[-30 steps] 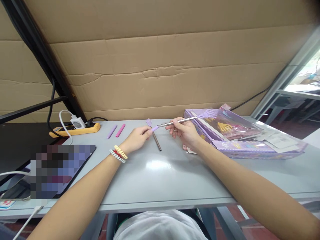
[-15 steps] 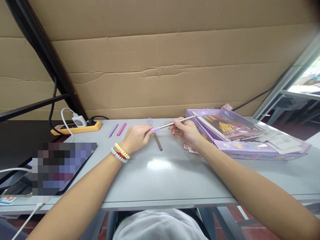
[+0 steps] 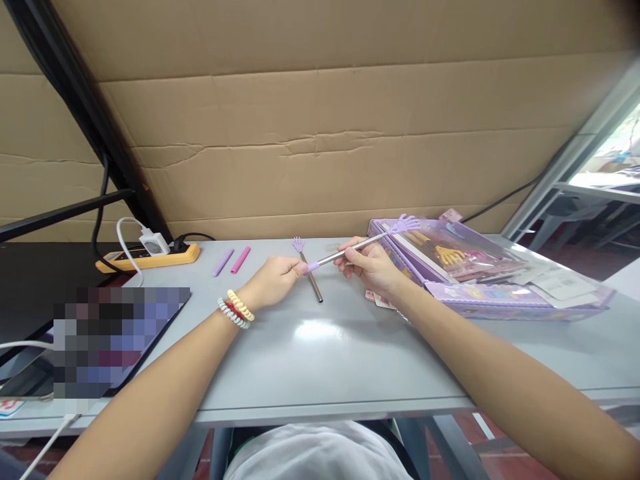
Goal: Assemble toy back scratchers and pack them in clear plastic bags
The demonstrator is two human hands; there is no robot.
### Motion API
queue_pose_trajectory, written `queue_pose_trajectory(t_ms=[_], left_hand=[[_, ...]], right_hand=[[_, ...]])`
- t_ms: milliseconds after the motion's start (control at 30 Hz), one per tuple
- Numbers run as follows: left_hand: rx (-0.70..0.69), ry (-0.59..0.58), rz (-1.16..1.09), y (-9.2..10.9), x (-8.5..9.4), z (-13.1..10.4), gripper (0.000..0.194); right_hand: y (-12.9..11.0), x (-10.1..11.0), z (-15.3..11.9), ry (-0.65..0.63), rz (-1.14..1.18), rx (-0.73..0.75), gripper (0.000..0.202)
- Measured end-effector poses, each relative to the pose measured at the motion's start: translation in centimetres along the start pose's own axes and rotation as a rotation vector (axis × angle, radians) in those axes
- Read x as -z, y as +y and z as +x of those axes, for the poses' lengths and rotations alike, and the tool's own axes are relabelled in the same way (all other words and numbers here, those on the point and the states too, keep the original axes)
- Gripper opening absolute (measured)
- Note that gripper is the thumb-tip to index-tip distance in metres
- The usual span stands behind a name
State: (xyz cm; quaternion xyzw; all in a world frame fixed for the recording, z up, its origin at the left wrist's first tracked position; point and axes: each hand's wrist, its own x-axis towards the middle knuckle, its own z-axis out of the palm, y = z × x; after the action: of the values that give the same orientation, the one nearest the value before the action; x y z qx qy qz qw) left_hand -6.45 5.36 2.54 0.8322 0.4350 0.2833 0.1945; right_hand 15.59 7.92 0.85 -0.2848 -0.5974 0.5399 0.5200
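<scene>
Closest to the camera, the left hand [image 3: 273, 280] pinches the small lilac sleeve [image 3: 311, 267] at the near end of a thin metal rod [image 3: 345, 251], with thumb and fingertips closed on it. A little farther, the right hand [image 3: 367, 265] closes its fingers around the middle of the same rod and holds it in the air, just above the grey table [image 3: 320, 353]. The rod rises toward the right and ends in a tiny lilac plastic hand [image 3: 405, 224], which hangs over the purple toy box [image 3: 480, 280].

I judge this rod to be very light and stiff, but smooth and a bit slippery where the steel is bare. The soft sleeve should give a better hold, and the metal part near the middle is good for steadying. The plastic hand has thin fingers that look easy to bend or break, so it is better not to hold there.

Under the held rod, a second rod [image 3: 311, 277] with a small lilac head lies flat on the table. Farther left, two loose sleeves lie side by side, one lilac [image 3: 223, 262] and one pink [image 3: 241, 260].
</scene>
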Motion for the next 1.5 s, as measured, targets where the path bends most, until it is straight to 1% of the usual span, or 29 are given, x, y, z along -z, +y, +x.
queue_pose_trajectory(t_ms=[33,100,167,267,333,400,467,533,667,800,900,967,1000,1067,1167,1267,1367,1433,1500], left_hand=[[-0.001,0.003,-0.002,0.0,0.0,0.0,0.045],[-0.021,0.045,0.06,-0.2,-0.1,0.0,0.04],[-0.056,0.12,0.184,-0.5,-0.1,0.1,0.029],[-0.075,0.24,0.335,-1.1,-0.1,0.2,0.025],[-0.066,0.29,0.366,-1.5,-0.1,0.3,0.022],[-0.072,0.301,0.368,-1.6,-0.1,0.3,0.023],[-0.087,0.277,0.362,-1.3,-0.1,0.2,0.026],[-0.082,0.226,0.352,-0.8,-0.1,0.1,0.03],[-0.021,0.125,0.278,0.0,0.1,0.0,0.037],[0.038,-0.011,0.051,-0.1,0.4,0.0,0.039],[0.11,-0.12,-0.139,-0.1,0.4,0.0,0.042],[0.144,-0.131,-0.187,0.0,0.4,0.0,0.044],[0.141,-0.106,-0.172,0.1,0.3,0.0,0.044],[0.09,-0.006,-0.059,0.1,0.1,0.0,0.038],[-0.06,0.188,0.194,-0.3,-0.5,0.1,0.023],[-0.161,0.325,0.327,-0.7,-0.9,0.1,0.019],[-0.174,0.367,0.372,-0.7,-1.1,0.1,0.023],[-0.174,0.333,0.383,-0.3,-1.0,-0.1,0.026],[-0.158,0.272,0.368,0.1,-0.9,-0.3,0.032]], right_hand=[[0.0,-0.1,0.0,0.008,-0.002,-0.003,0.035],[0.1,-0.2,0.0,0.035,0.001,-0.014,0.034],[0.1,-0.4,0.1,0.079,0.013,-0.026,0.033],[-0.2,-0.7,0.1,0.169,0.038,-0.04,0.035],[-0.4,-0.8,0.2,0.216,0.058,-0.052,0.035],[-0.6,-0.8,0.2,0.226,0.08,-0.06,0.034],[-0.8,-0.7,0.2,0.201,0.095,-0.051,0.031],[-0.8,-0.4,0.1,0.169,0.102,-0.029,0.028],[-0.8,-0.2,0.0,0.112,0.092,-0.004,0.026],[-0.8,-0.2,-0.2,0.046,0.062,0.004,0.025],[-0.7,-0.1,-0.2,-0.018,0.06,0.008,0.025],[-0.6,-0.1,-0.2,-0.038,0.065,0.005,0.026],[-0.6,-0.1,-0.2,-0.031,0.066,-0.001,0.026],[-0.5,-0.3,-0.1,0.022,0.062,-0.018,0.028],[-0.4,-0.8,0.0,0.139,0.056,-0.055,0.032],[-0.5,-1.1,0.1,0.21,0.067,-0.087,0.035],[-0.7,-1.1,0.0,0.205,0.081,-0.093,0.035],[-0.8,-1.1,-0.1,0.188,0.087,-0.089,0.034],[-0.8,-1.0,-0.2,0.166,0.099,-0.084,0.034]])
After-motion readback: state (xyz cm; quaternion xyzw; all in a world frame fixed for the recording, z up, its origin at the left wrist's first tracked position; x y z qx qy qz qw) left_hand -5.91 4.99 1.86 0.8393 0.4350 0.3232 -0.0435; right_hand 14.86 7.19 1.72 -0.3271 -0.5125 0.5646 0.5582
